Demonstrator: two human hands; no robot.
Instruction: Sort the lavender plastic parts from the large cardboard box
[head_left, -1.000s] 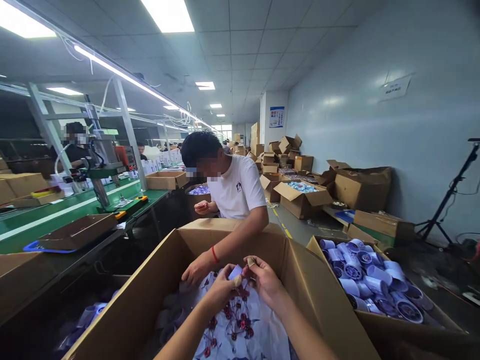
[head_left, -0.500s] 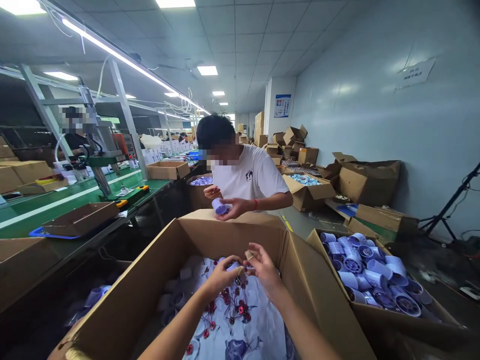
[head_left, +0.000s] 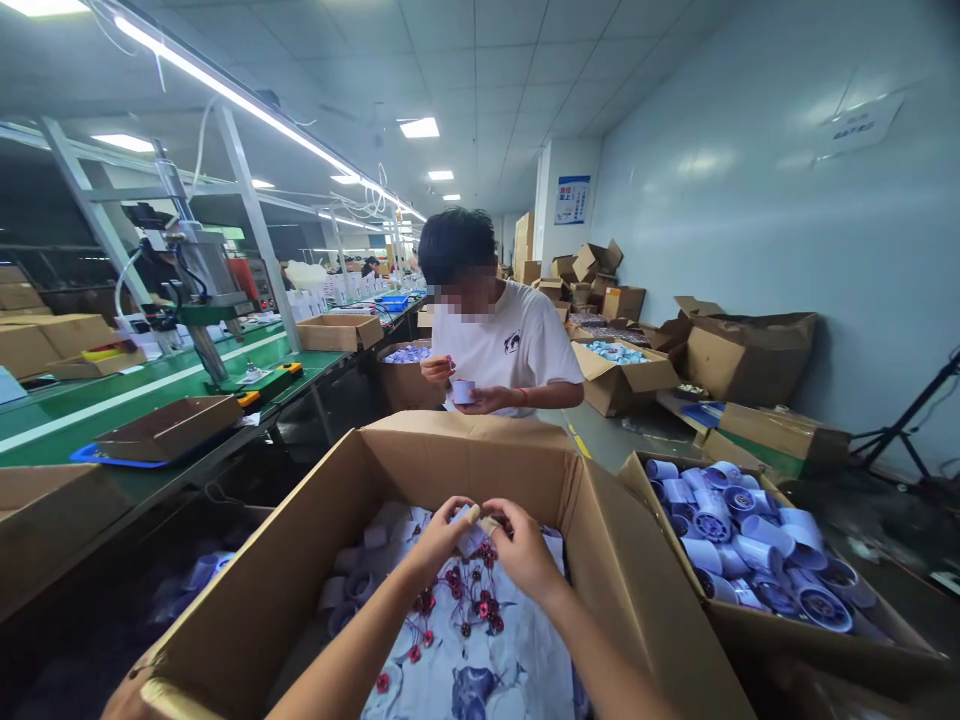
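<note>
My left hand (head_left: 437,540) and my right hand (head_left: 523,549) meet over a large open cardboard box (head_left: 315,560). Both are closed round a small pale lilac part (head_left: 466,528) held between the fingertips. Under my hands, a white sheet in the box carries several small red motors with thin red wires (head_left: 469,598). Lilac cylindrical housings (head_left: 360,575) lie in the box to the left of the sheet.
Across the box a person in a white T-shirt (head_left: 504,350) holds a lilac housing in both hands. A second carton (head_left: 757,555) at my right is full of lilac housings. A green workbench with a press machine (head_left: 199,290) runs along the left. More cartons line the right wall.
My hands drew closer together round the small part. The person opposite took a housing out of the box, straightened up and now holds it at chest height.
</note>
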